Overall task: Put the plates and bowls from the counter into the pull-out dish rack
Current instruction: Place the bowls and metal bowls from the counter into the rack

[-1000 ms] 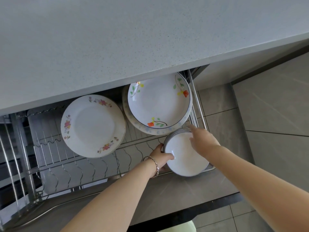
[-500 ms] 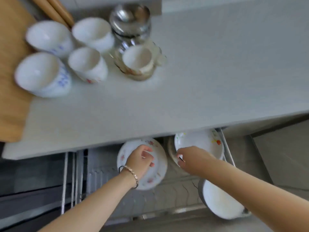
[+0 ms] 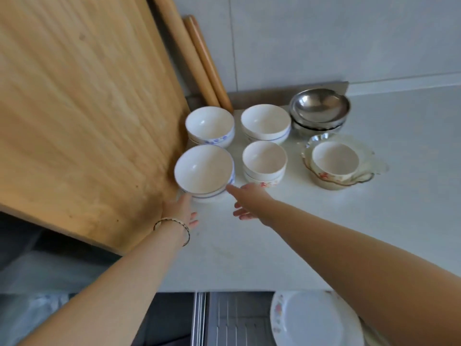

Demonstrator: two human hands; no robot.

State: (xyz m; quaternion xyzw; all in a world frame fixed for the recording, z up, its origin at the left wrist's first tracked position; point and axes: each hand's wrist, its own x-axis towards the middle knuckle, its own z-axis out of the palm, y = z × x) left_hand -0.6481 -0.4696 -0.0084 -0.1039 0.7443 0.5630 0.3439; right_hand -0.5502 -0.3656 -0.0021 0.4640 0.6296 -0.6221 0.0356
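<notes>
The blue-rimmed bowl stack [image 3: 204,171] is the one in play. It sits on the white worktop [image 3: 287,233] at the near-left corner of the bowl group, its left side hard against the big wooden board [image 3: 87,108]. It lies just on the far side of both hands and squarely between them, with the left hand [image 3: 178,211] at its near-left flank and the right hand [image 3: 249,201] at its near-right flank. Both hands are open, fingers [image 3: 193,218] spread and holding nothing. One fingertip of each looks to be touching the stack's lower wall, though blur leaves that unsure. Neither hand is clearly nearer, so this reads as a two-handed cupping lift, closing in from either side. The bowls are round, so there's no long axis to line up, but the board crowds the left hand's room. Just right of the stack stands the red-patterned bowl stack [image 3: 264,162], near enough for the right hand to brush. Farther back are two more white bowls [image 3: 209,126], then the steel bowls [image 3: 320,108] and a glass dish [image 3: 349,181] over to the right. Below the worktop's near edge the pull-out dish rack [image 3: 232,318] stands open with a flowered plate [image 3: 314,318] in it. That puts it near and right of the hands, which is the way the lift should have to travel.
</notes>
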